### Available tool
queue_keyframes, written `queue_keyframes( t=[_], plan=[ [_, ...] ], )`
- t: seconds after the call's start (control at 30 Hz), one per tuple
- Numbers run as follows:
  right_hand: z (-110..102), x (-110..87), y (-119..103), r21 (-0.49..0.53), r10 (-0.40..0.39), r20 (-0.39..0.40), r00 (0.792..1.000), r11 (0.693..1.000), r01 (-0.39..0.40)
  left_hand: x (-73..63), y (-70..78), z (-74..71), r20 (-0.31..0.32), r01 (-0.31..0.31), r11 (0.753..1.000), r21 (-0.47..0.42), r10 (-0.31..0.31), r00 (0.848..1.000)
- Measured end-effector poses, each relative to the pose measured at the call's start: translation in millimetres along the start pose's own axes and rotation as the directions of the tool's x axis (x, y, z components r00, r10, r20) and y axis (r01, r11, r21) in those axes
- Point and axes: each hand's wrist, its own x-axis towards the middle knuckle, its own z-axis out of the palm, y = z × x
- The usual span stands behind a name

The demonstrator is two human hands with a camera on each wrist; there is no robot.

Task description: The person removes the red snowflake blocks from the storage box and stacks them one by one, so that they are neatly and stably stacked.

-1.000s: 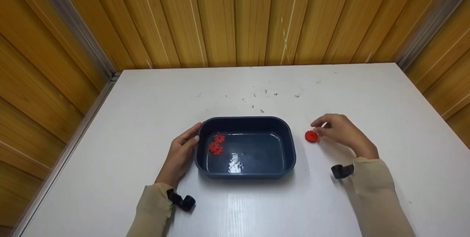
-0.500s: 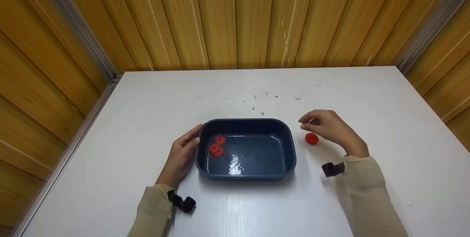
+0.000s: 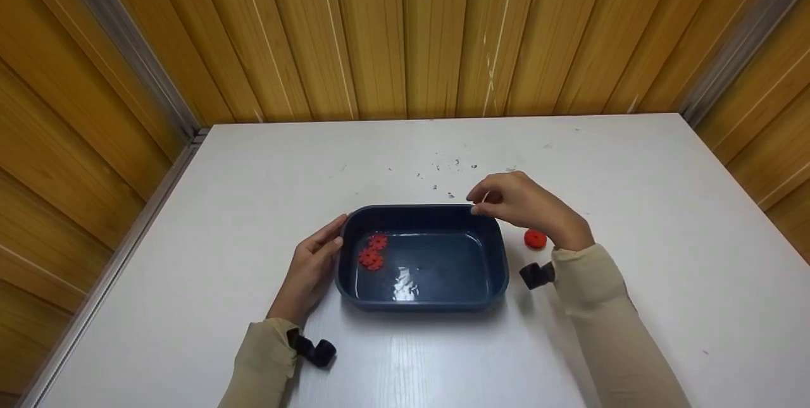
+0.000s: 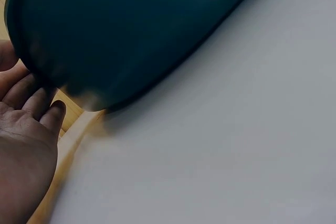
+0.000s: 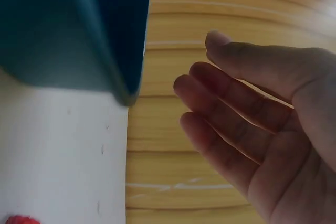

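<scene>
A dark blue rectangular box point(image 3: 436, 303) stands on the white table. Several red notched discs point(image 3: 372, 253) lie at the left inside it. My left hand point(image 3: 311, 262) rests against the outer left wall of the box, its fingers extended along it, as the left wrist view shows with the hand point(image 4: 23, 135) beside the wall. My right hand point(image 3: 525, 205) hovers over the back right corner of the box. In the right wrist view its thumb and fingers point(image 5: 231, 114) are loosely bent and apart, with nothing visible between them. A red disc point(image 3: 535, 239) lies on the table beneath the right wrist.
Yellow wood-look panels point(image 3: 436, 35) rise behind the white table point(image 3: 285, 167) and along both sides. A black wrist mount point(image 3: 313, 350) sits at the left cuff, another black mount point(image 3: 536, 275) at the right. Small dark marks dot the tabletop behind the box.
My right hand has moved left from beside the red disc to above the box's back right corner. The disc has stayed on the table. My left hand and the box have not moved.
</scene>
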Motion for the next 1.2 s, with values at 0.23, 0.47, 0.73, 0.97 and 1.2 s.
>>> queue_keyframes(
  t=[0.23, 0.47, 0.73, 0.97, 1.2],
  plan=[
    [13, 23.9, -23, -0.038, -0.07, 0.111, 0.991, 0.997, 0.075, 1.2, 0.1, 0.9, -0.002, 0.006, 1.0, 0.014, -0.006, 1.0],
    [35, 48.1, -43, -0.074, -0.108, 0.219, 0.97, 0.989, 0.126, 0.7, 1.1, -0.7, -0.013, 0.013, 0.998, 0.059, -0.012, 1.0],
    [60, 70.4, -67, -0.112, -0.113, 0.316, 0.942, 0.982, 0.155, 0.5, 1.8, 0.1, -0.024, 0.018, 0.998, 0.054, -0.017, 1.0],
    [80, 81.9, -74, -0.133, -0.101, 0.368, 0.924, 0.978, 0.16, 1.8, 1.9, 0.7, -0.025, 0.025, 0.998, 0.052, -0.024, 0.999],
    [97, 89.1, -77, -0.161, -0.047, 0.415, 0.909, 0.979, 0.125, 2.2, 1.2, 1.5, -0.011, 0.015, 1.0, 0.019, -0.014, 1.0]
  ],
)
